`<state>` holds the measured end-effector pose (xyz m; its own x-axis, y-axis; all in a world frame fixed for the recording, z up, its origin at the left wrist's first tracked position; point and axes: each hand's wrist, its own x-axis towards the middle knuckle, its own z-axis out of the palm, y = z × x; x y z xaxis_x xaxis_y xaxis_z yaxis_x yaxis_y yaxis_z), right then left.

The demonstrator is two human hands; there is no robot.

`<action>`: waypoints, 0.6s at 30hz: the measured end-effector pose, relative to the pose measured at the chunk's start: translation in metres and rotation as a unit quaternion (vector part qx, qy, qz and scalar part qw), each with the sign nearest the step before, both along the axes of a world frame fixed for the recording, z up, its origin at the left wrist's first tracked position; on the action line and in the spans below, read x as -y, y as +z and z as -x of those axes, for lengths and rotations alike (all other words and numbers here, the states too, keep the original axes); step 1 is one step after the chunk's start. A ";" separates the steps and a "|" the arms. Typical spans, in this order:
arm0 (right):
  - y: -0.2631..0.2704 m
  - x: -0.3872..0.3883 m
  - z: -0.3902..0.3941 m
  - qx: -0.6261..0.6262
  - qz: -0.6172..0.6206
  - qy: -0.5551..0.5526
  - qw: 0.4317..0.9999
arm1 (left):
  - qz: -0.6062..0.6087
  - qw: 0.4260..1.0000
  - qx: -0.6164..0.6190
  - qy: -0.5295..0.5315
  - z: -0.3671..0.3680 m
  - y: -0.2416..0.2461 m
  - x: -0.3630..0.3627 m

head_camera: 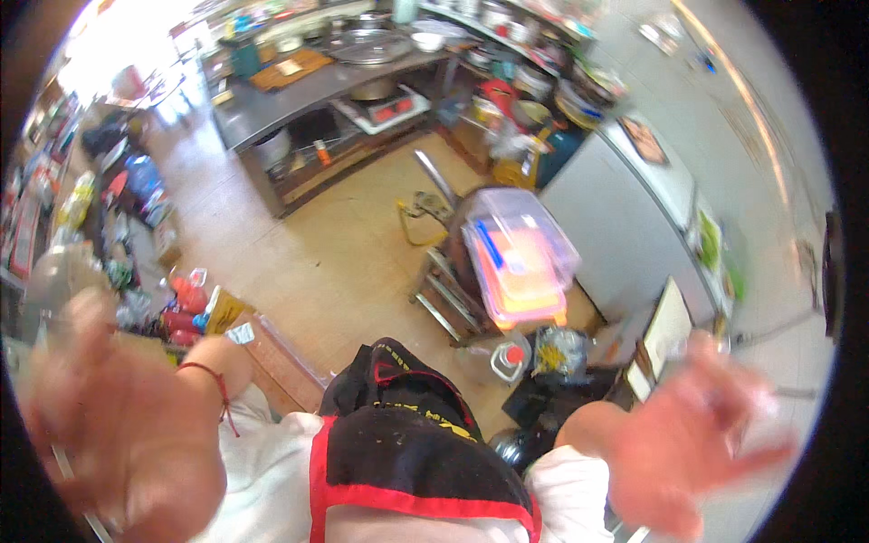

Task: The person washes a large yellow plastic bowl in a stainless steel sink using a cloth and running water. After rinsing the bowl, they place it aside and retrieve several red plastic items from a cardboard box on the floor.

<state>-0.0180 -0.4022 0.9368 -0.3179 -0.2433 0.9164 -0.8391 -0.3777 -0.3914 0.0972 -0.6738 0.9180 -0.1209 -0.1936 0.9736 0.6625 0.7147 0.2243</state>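
My left hand (129, 427) is raised close to the camera at the left rim, blurred, its fingers apart and a red cord on the wrist. At the right rim my right hand (686, 434) is also raised and blurred, with its fingers spread. I see nothing held in either hand. Between them hangs my black apron (421, 461) with red trim. Ahead of me a translucent plastic storage box (519, 258), with orange and a blue strip showing, lies over a dark round pan whose metal handle (436, 178) points away.
A steel worktable (261, 112) with an orange board (292, 70) stands ahead. A white cabinet (618, 224) is at right, near a clear jug with a red cap (510, 358). Clutter with red bottles (182, 322) lines the left. Tiled floor (326, 265) lies between.
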 end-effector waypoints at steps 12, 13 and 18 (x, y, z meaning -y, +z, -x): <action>-0.502 0.098 0.165 0.648 -0.689 0.313 0.084 | -0.615 0.202 0.652 -0.395 -0.021 -0.444 0.143; -0.492 0.137 0.164 0.621 -0.722 0.297 0.073 | -0.624 0.187 0.676 -0.344 -0.040 -0.457 0.142; -0.575 0.211 0.254 0.706 -0.682 0.179 0.062 | -0.736 0.158 0.615 -0.234 0.016 -0.538 0.166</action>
<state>-0.2723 -0.6129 0.3622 0.4029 -0.0122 -0.9152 0.3629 0.9201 0.1474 0.0811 -0.8400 0.3802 -0.3793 0.2090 -0.9014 -0.6269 -0.7746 0.0842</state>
